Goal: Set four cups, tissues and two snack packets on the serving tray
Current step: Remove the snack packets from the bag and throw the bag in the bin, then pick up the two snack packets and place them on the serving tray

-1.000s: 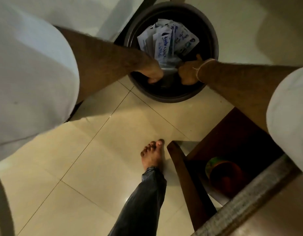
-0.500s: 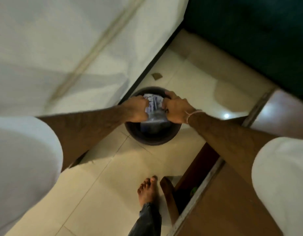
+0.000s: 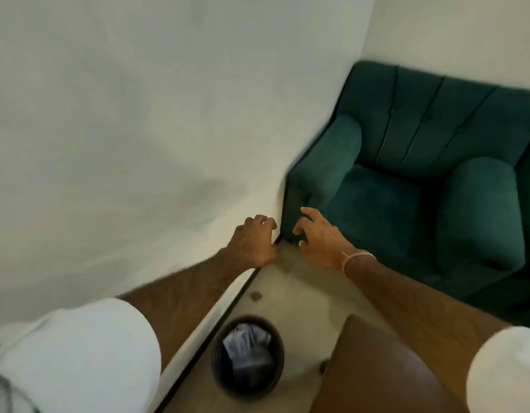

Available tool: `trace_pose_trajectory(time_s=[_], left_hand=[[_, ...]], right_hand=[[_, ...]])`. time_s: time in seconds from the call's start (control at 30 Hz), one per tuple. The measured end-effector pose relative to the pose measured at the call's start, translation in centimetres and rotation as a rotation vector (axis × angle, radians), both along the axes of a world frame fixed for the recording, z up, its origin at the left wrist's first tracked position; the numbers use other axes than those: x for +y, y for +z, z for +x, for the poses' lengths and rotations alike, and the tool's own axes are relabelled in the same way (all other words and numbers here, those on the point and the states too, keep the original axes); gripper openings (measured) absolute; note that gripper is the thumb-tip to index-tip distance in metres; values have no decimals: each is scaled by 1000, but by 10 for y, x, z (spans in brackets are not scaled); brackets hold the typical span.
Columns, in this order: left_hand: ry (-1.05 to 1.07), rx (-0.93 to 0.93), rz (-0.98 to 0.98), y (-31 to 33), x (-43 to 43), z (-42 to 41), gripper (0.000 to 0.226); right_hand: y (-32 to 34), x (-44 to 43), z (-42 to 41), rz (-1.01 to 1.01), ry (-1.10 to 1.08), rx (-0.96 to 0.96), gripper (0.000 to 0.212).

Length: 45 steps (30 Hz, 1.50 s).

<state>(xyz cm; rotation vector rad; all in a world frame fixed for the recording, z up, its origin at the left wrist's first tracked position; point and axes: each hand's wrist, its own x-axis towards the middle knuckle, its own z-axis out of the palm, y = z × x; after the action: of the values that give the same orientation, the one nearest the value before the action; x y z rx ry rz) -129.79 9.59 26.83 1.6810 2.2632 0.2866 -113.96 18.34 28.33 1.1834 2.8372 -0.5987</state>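
My left hand [image 3: 254, 241] and my right hand [image 3: 317, 234] hang in the air side by side, fingers curled and apart, with nothing in them. Below them on the floor stands a dark round bin [image 3: 248, 383] that holds white packets with blue print [image 3: 245, 342]. Both hands are well above the bin and apart from it. No tray, cups or tissues are in view.
A white wall [image 3: 138, 129] runs along the left. A green armchair [image 3: 406, 174] fills the right corner. The edge of a brown wooden table [image 3: 377, 368] shows at the lower right, beside the bin. Pale tiled floor [image 3: 296, 293] lies between them.
Both hands have let go of the packets in the bin and risen away from it. The view has lifted, so the bin now sits low in frame and the armchair shows.
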Motion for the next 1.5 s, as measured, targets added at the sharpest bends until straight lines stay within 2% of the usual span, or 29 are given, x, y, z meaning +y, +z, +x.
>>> trace_pose_trajectory(time_s=[0.37, 0.53, 0.67, 0.83, 1.13, 1.33, 1.5], left_hand=[[-24, 155, 368, 305, 28, 107, 62], [-55, 210, 477, 407, 16, 171, 65], [-102, 236, 530, 461, 1, 233, 68], [-114, 255, 544, 486, -16, 315, 72], [-143, 231, 489, 493, -22, 429, 74], [-256, 219, 426, 474, 1, 486, 74], [-380, 214, 346, 429, 29, 540, 73]], right_hand=[[307, 18, 130, 279, -95, 191, 49], [412, 0, 217, 401, -113, 247, 54], [468, -16, 294, 474, -131, 292, 56], [497, -34, 383, 511, -153, 327, 58], [495, -47, 515, 497, -230, 288, 60], [470, -53, 587, 471, -353, 250, 59], [419, -57, 648, 412, -478, 200, 58]])
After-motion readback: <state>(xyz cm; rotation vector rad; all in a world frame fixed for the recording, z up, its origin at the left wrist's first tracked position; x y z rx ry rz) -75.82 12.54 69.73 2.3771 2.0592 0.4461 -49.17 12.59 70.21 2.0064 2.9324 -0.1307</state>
